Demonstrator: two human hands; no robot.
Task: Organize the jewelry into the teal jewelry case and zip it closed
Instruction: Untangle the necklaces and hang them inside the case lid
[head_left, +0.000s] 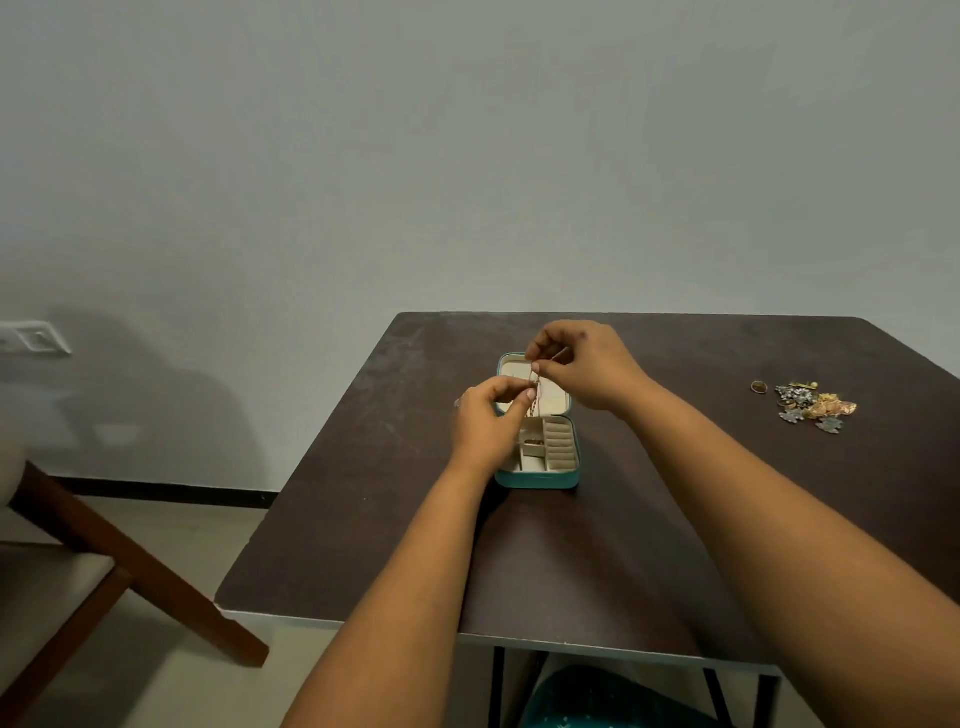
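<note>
The teal jewelry case (540, 480) lies open on the dark table (649, 545), its cream lid flat behind the compartment tray. A small gold piece sits in one middle compartment. Above the lid, my left hand (488, 421) and my right hand (582, 364) both pinch a thin gold chain (536, 395), which hangs between them over the case. A pile of loose gold and silver jewelry (810, 405) lies far right on the table, with a single ring (759, 386) beside it.
A wooden chair (78, 561) stands left of the table on a pale floor. A grey wall is right behind the table's far edge. A teal object (597, 701) shows under the table's near edge.
</note>
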